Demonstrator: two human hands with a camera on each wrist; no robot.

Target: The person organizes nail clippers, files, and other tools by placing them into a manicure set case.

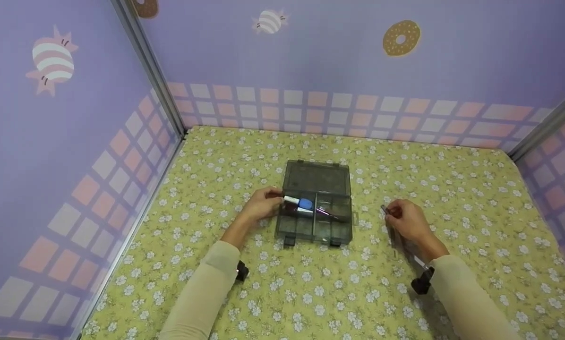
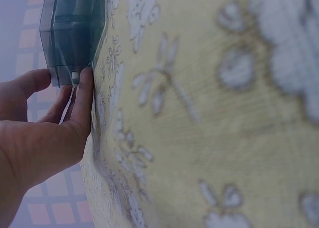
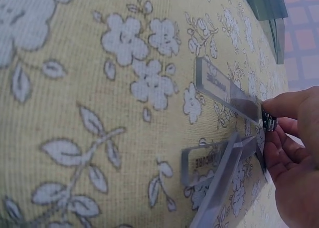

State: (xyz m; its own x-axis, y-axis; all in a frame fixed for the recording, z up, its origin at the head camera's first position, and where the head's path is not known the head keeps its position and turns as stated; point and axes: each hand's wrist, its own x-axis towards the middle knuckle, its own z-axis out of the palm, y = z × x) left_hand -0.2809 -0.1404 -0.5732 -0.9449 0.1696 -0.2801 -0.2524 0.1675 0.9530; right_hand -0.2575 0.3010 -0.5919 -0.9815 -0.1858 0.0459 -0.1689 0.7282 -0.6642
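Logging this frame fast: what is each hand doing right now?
Left hand: open, fingers against the smoky clear plastic compartment box.
Right hand: pinching a clear plastic compass on the flowered yellow cloth.

From my head view, the thin clear tool [image 1: 385, 211] in my right hand [image 1: 407, 222] is mostly covered by my fingers, and it is too small to tell what it is. The small things in the box [image 1: 316, 203], next to the blue-capped one [image 1: 303, 203], are too tiny to make out. My left wrist view cuts the box off at the top edge, and the cloth [image 2: 224, 113] nearby is blurred.
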